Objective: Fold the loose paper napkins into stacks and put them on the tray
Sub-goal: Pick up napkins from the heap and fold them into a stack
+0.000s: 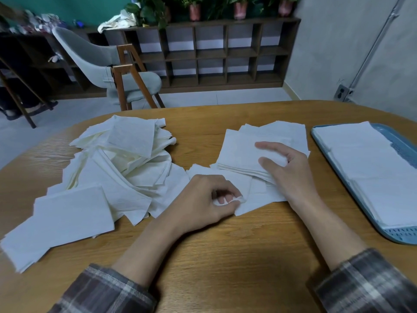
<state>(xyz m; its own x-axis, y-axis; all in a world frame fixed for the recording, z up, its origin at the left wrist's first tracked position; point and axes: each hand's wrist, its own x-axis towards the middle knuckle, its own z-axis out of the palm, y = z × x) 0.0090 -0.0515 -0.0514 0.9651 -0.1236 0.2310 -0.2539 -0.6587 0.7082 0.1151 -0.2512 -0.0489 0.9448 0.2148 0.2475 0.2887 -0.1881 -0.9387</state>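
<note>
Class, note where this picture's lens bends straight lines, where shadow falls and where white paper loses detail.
Head view: the wide lens bows the rounded wooden table's far edge and the dark cubby shelf; soft shadow darkens the wood between the forearms, below the left hand pinching a loose white napkin; folded white napkins on the blue plastic tray wash out, nearly featureless.

Your left grip (203, 199) is curled, knuckles up, thumb and fingertips pinching the corner of a napkin (250, 199). Your right grip (286, 170) lies palm down, thumb and forefinger straight and spread, resting on a napkin stack (239, 152). Both forearms angle inward, bare below the plaid sleeves (108, 290).
</note>
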